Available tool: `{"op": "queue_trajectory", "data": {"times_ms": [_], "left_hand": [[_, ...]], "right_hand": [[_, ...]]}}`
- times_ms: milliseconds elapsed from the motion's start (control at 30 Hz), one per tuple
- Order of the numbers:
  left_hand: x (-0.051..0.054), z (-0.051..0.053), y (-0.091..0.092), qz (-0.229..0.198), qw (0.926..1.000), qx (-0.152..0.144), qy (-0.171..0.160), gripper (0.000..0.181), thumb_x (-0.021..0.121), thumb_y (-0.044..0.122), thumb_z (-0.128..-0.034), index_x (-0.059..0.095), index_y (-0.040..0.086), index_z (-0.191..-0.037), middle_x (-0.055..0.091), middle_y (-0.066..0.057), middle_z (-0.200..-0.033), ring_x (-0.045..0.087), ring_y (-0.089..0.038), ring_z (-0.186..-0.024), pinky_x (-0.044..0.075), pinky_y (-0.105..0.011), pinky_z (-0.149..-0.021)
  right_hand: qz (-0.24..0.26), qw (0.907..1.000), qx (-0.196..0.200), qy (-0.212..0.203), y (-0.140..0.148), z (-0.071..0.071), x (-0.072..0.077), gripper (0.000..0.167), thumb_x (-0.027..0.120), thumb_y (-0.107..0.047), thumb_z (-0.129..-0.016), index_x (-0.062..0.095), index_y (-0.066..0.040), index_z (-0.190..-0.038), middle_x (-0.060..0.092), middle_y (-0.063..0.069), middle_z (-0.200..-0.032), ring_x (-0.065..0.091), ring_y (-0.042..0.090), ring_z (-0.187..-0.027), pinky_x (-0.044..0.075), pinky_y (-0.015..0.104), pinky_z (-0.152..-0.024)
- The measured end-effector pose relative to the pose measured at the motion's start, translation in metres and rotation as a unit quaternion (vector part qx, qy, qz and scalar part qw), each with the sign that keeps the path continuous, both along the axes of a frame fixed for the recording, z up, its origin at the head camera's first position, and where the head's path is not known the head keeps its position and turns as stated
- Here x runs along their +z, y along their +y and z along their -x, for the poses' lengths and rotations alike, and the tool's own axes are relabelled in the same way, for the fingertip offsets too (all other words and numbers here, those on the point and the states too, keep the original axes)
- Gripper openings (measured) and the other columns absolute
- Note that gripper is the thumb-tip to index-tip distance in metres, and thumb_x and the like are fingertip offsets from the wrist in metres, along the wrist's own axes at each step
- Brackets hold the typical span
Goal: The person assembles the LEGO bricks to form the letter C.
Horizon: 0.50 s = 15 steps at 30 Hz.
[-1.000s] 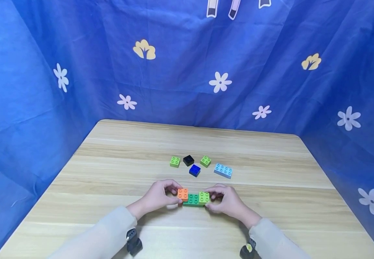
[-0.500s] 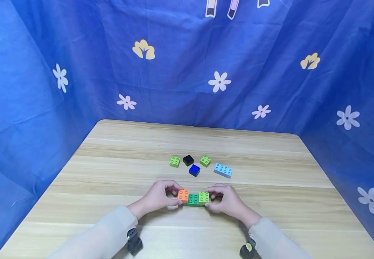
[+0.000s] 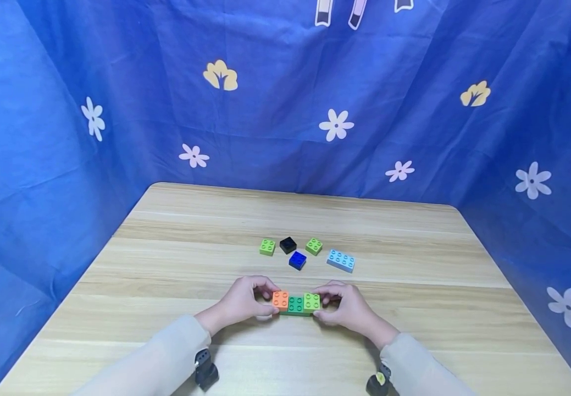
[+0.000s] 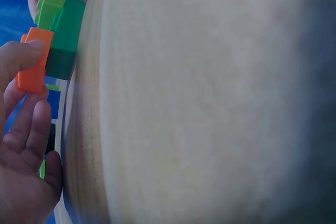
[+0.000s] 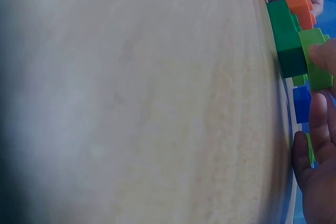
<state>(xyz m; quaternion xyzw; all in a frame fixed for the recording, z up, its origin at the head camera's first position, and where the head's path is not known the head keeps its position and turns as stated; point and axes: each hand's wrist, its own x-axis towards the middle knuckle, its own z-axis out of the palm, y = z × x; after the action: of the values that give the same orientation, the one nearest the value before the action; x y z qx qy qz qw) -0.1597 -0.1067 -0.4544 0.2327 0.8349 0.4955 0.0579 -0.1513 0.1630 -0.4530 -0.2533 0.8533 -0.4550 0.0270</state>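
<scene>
A dark green building brick [image 3: 295, 304] lies near the middle of the table, with an orange brick [image 3: 280, 300] on its left end and a lime green brick [image 3: 311, 302] on its right end. Between those two, some green studs stay bare. My left hand [image 3: 245, 298] pinches the orange brick between thumb and fingers, as the left wrist view confirms with the thumb on the orange brick [image 4: 35, 66]. On the other side my right hand [image 3: 347, 308] pinches the lime brick; its thumb covers part of the lime brick [image 5: 317, 72] in the right wrist view.
Behind the hands lie two more lime bricks [image 3: 267, 247], a black brick [image 3: 288, 245], a dark blue brick [image 3: 297, 260] and a longer light blue brick [image 3: 341, 260]. The wooden table [image 3: 206, 220] is bordered by a blue patterned curtain [image 3: 275, 110].
The orange brick has shifted slightly toward me and straightened on the green brick's left end, moved by my left hand. My right hand keeps its place on the lime brick.
</scene>
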Motion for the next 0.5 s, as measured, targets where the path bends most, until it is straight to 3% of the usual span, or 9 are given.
{"op": "queue_trajectory", "data": {"times_ms": [233,367,500], "left_hand": [[0.000,0.000,0.000,-0.007,1.0000,-0.001,0.000,0.033,0.085,0.011,-0.0662,0.070,0.009,-0.095,0.064,0.005,-0.083,0.059,-0.020,-0.078,0.049,-0.032,-0.075],[0.000,-0.001,0.000,-0.010,0.9999,-0.003,-0.001,0.033,0.085,0.010,-0.0663,0.070,0.008,-0.095,0.064,0.005,-0.083,0.059,-0.020,-0.078,0.049,-0.033,-0.075],[0.004,-0.003,0.002,-0.011,0.9999,-0.001,-0.002,0.032,0.084,0.005,-0.0666,0.070,0.005,-0.096,0.065,0.001,-0.083,0.059,-0.024,-0.078,0.050,-0.036,-0.075]], "right_hand": [[0.015,0.9994,0.023,-0.019,0.008,0.009,-0.013,0.045,0.084,-0.008,-0.069,0.068,-0.005,-0.111,0.063,-0.003,-0.090,0.060,0.022,-0.081,0.052,0.030,-0.077],[0.047,0.9959,0.047,-0.062,0.009,0.006,0.003,0.045,0.079,-0.007,-0.074,0.063,0.002,-0.115,0.065,0.007,-0.099,0.061,0.028,-0.086,0.052,0.034,-0.079],[0.091,0.9904,0.058,-0.087,0.010,0.014,0.003,0.035,0.068,-0.004,-0.086,0.059,0.008,-0.117,0.065,0.019,-0.106,0.063,0.022,-0.089,0.053,0.031,-0.080]]}}
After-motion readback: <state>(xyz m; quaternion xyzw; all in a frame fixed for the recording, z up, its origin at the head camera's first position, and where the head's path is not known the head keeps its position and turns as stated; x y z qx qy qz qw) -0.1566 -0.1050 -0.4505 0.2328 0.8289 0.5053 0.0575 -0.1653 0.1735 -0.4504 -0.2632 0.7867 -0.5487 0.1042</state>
